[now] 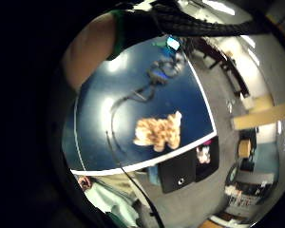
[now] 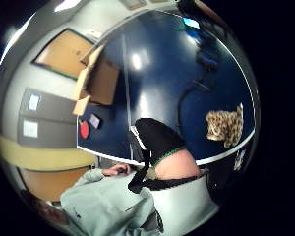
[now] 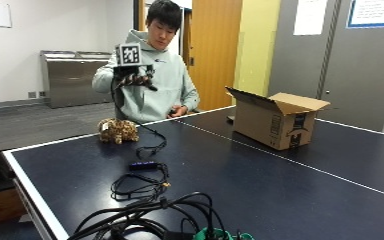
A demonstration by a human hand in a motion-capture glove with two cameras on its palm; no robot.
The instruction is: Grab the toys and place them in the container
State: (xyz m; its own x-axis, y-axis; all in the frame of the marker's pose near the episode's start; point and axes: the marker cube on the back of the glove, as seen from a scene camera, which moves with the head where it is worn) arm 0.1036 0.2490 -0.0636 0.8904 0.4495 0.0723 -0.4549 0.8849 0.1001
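Observation:
A spotted tan plush toy (image 3: 117, 131) stands on the dark blue table (image 3: 258, 180) near the edge where the person sits. My gloved right hand (image 3: 133, 76) is raised in the air well above the toy, at chest height, with relaxed fingers that hold nothing. An open cardboard box (image 3: 277, 120) stands on the table off to the side of the toy, past the white centre line. The palm views look down on the plush toy (image 1: 159, 132) (image 2: 225, 125) from a distance, and the thumb side view also shows the box (image 2: 96, 78).
Black cables (image 3: 145, 190) and a small black device (image 3: 144, 165) lie on the table between the toy and the camera-side end. A red disc (image 2: 83, 129) and a small pale card (image 2: 95, 120) lie beside the box. The person's bare hand (image 3: 177, 112) rests at the table edge.

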